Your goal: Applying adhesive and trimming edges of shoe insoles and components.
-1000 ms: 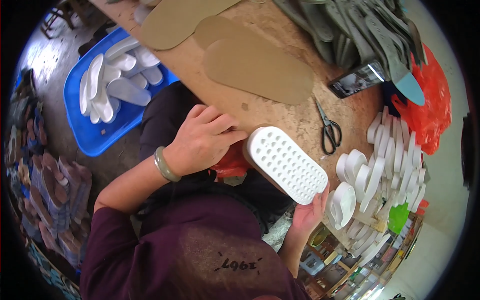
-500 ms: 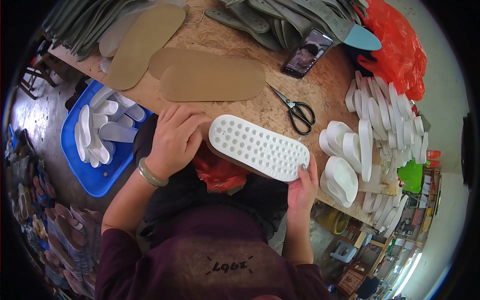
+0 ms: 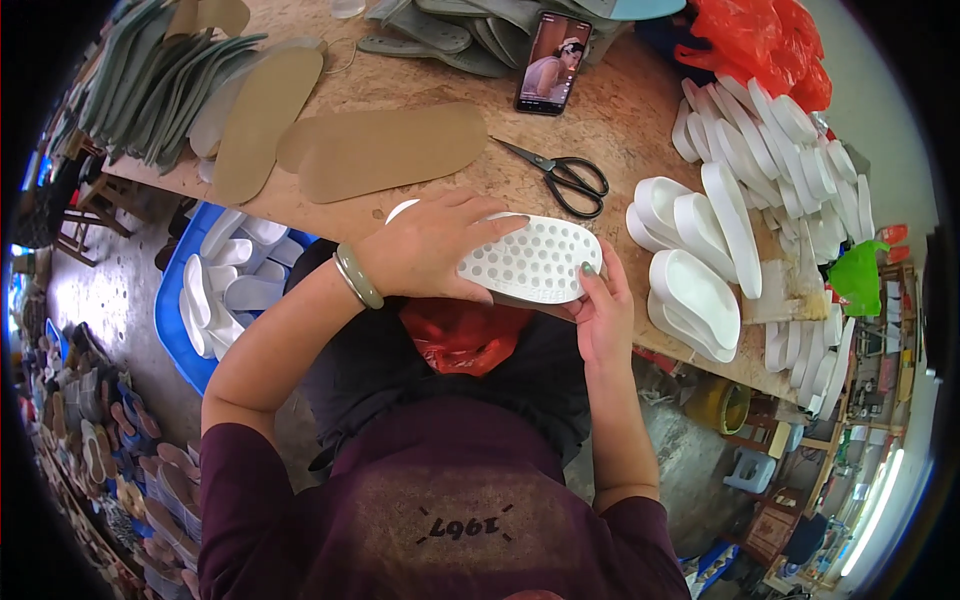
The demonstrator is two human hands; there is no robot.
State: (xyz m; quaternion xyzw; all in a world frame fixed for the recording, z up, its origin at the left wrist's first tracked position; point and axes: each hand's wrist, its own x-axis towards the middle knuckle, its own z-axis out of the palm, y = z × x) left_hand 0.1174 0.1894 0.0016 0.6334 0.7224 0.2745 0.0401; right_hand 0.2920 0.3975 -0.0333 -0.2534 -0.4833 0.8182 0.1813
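A white shoe sole (image 3: pixel 535 258) with rows of round hollows lies underside up between my hands, above the table's near edge. My left hand (image 3: pixel 425 245) is laid across its left part, thumb and fingers spanning it and hiding much of that end. My right hand (image 3: pixel 605 310) grips the right end, with the thumb on the dimpled face and the fingers along the far side. A thin brownish edge shows below the sole's near side. Just beyond, brown insole-shaped sheets (image 3: pixel 390 150) overlap on the table, and black-handled scissors (image 3: pixel 570 185) rest with their blades parted.
White soles (image 3: pixel 695 310) stand in stacks on the right. A phone (image 3: pixel 553 65) leans near grey soles (image 3: pixel 430 30) at the back. More grey pieces (image 3: pixel 165 95) are piled at far left. A blue basin (image 3: pixel 172 305) of white soles sits left of the table (image 3: pixel 430 85).
My left hand has moved right from the sole's left end onto its dimpled face. My right hand still holds the right end. The view has shifted, and the phone screen shows another picture.
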